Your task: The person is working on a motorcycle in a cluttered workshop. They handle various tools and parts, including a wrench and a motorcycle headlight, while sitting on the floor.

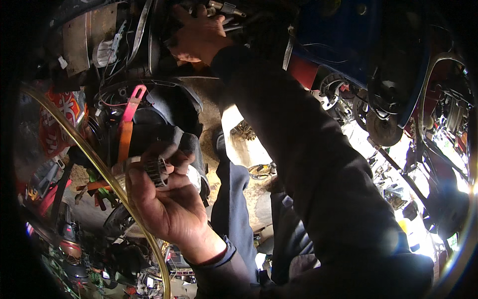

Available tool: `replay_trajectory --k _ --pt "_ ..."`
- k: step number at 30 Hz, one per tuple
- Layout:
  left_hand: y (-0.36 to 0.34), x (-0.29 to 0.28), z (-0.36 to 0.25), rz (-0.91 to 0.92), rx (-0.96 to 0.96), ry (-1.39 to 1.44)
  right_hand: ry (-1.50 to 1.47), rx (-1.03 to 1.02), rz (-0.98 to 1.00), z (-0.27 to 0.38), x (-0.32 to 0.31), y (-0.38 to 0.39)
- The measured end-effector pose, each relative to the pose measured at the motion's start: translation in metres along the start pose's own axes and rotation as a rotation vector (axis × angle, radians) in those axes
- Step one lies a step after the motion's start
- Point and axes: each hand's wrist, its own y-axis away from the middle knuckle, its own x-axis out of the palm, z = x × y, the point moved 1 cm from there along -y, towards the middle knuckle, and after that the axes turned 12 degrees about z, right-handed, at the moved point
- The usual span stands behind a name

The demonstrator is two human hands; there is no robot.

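2 hands (172,212), 1 held metal pc (158,173), 1 yel. tube (106,174), 1 pink-orng strip (128,119)

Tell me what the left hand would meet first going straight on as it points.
Likely the pink-and-orange strip, up and slightly left of the left hand, which holds a toothed metal ring. Depth is unclear from this view, so the hand could pass over it.

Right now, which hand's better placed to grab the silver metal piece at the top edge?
Right hand, likely: it's beside the silver metal piece. The left hand is lower in the picture and holds a ribbed metal part.
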Motion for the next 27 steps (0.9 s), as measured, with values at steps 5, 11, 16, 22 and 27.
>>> replay_trajectory --k 5,11,16,22,27 --pt "-0.002 -0.005 -0.009 -0.01 0.031 -0.005 0.188 -0.143 0.09 -0.028 0.008 0.022" --pt "-0.006 -0.001 -0.009 -0.063 0.072 0.051 0.009 0.121 0.241 -0.077 0.006 0.069" --pt "-0.006 0.0 -0.002 -0.234 0.107 0.034 -0.128 0.22 -0.124 -0.082 -0.015 0.103" --pt "-0.006 -0.008 -0.008 -0.047 0.08 0.141 -0.737 0.052 -0.232 -0.061 -0.043 0.031" --pt "-0.009 -0.012 -0.014 -0.021 0.076 0.216 0.173 -0.396 -0.455 -0.022 0.028 -0.068"
